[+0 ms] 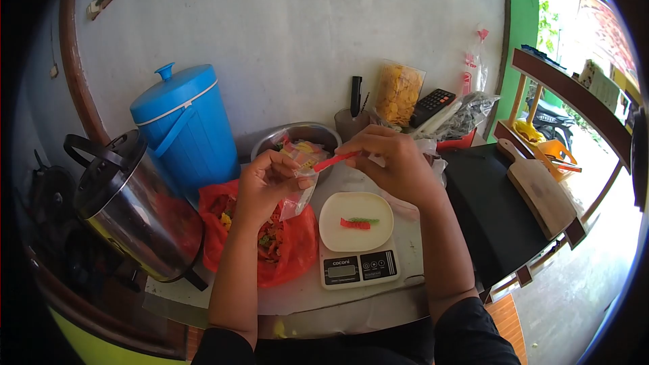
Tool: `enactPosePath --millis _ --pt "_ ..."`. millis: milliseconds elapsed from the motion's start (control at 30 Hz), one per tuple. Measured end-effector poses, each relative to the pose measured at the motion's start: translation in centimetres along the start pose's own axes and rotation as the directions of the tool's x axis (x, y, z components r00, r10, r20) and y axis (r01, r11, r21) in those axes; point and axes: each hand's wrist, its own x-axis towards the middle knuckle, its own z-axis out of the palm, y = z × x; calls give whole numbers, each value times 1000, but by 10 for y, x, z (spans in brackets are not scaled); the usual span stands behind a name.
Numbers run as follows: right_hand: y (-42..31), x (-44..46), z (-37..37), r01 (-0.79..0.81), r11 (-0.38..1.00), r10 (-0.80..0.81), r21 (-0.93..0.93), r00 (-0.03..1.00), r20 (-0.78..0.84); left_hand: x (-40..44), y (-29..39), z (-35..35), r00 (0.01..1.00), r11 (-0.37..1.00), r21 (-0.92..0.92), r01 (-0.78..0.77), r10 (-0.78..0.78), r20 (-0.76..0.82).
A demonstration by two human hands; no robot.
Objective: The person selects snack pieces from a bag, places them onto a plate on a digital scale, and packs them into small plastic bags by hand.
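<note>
My left hand [274,182] pinches the edge of a small clear plastic bag [299,201], which hangs below its fingertips. Close on its right, my right hand [385,159] holds a thin red strip [336,161] between thumb and fingers, the strip's far end at the bag's mouth. Below the hands stands a white kitchen scale [356,206], with a red piece [355,224] and a green piece [366,220] on its plate. A red plastic bag [297,251] of colourful pieces lies open at the left, partly behind my left forearm.
Behind the hands is a metal bowl [324,132] with packets in it. A blue cooler [196,125] and a steel pot [138,209] stand at the left. A chip container [400,93], calculator [433,105] and wooden board [541,189] are at the right.
</note>
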Motion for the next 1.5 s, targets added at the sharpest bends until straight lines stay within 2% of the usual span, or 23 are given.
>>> enactPosePath --millis 133,233,433,533,633,733,833,1033,1133,1233,1333,1433,1500 --pt "-2 0 3 19 998 -19 -52 1000 11 0 6 -2 1000 998 56 -27 28 -12" --pt "-5 -1 -1 -4 997 1 -76 999 -40 -1 11 -2 999 999 41 -29 30 -14" --pt "-9 0 2 18 998 -15 60 999 -42 -2 12 -2 1000 999 37 -26 25 15" --pt "-14 1 5 33 998 -32 44 999 -36 -3 14 -1 1000 999 52 0 -1 20" --pt "-16 -1 9 37 996 -41 -87 998 -37 -4 16 -3 999 997 73 -21 18 41" --pt "-11 -1 12 79 994 -81 -70 996 -23 -4 16 -4 998 997 70 -42 39 39" --pt "-18 -1 9 -6 993 -3 116 997 71 -3 10 -7 999 999 28 -34 32 41" --pt "-14 -1 1 -27 992 17 124 997 81 -2 4 -5 998 995 74 -63 61 30" --pt "-14 -2 -3 -51 992 37 115 992 124 -1 4 -2 995 998 17 -64 63 72" --pt "-13 -2 -1 -51 992 32 116 987 160 -4 10 4 991 996 14 90 -91 101" --pt "-13 -1 4 -47 993 32 105 989 142 -4 9 2 986 990 105 99 -112 124" --pt "-15 1 8 -72 996 68 56 995 71 -4 -1 8 989 999 -1 45 -44 140" --pt "-17 1 15 -127 981 129 150 992 -8 -3 -5 7 987 998 -7 56 -55 153"
